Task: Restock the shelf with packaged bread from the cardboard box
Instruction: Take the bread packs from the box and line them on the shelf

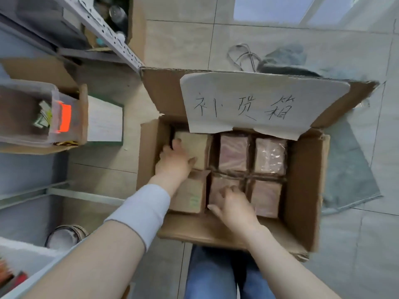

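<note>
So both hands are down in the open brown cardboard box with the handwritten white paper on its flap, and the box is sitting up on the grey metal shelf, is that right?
Not quite. Both the left hand and right hand are inside the open brown cardboard box with the handwritten white paper, but the head view shows the box on the tiled floor, beside the grey metal shelf.

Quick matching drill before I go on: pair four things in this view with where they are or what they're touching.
Things:
1. left hand
2. right hand
3. handwritten paper sign
4. clear bin with orange latch

Places:
A. on the box's open far flap
B. on the shelf, left of the cardboard box
C. on a plain brown package, far-left in the box
D. on a plastic-wrapped package, near row

Pairs: 1-C, 2-D, 3-A, 4-B
</note>
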{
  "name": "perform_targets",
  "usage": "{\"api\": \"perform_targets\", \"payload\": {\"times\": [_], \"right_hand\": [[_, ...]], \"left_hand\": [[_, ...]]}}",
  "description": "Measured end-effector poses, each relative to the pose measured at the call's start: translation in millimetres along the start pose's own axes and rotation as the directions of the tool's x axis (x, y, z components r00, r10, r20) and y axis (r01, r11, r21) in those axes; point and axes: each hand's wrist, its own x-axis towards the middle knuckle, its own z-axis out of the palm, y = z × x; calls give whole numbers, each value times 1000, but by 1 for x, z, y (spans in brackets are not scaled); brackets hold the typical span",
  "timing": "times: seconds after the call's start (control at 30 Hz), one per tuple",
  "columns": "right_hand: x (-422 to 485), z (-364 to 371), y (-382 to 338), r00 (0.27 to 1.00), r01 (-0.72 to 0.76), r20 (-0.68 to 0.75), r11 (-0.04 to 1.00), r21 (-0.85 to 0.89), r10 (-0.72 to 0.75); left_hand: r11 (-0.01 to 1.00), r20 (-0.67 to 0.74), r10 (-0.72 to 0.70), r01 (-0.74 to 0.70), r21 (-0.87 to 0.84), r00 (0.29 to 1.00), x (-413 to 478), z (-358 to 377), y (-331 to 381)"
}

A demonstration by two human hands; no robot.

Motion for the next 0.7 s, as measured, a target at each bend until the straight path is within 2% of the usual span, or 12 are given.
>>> {"api": "perform_targets", "payload": {"times": [0.07,0.17,0.23,0.33,0.47,0.6,0.7], "right_hand": [[31,26,-9,995,-39,97,987,159,23],[54,54,-21,983,-162,137,910,381,118],[57,62,-24,978,-205,117,886,417,172],[55,64,-19,975,-220,142,847,484,172],[35,49,-1,981,-195,129,772,605,146],[9,27,33,981,-177,52,766,618,186],[-15,9,62,974,-176,12,719,672,228]], "left_hand": [[986,-44,-74,67,-153,996,30,20,2],[959,-187,-77,21,-282,979,51,42,6],[943,-258,-82,-9,-332,963,53,46,7],[891,-299,-105,-44,-451,948,50,41,7],[787,-242,-154,-30,-617,958,47,30,9],[793,-56,-123,64,-606,991,50,19,8],[734,-17,-91,56,-677,996,36,15,4]]}}
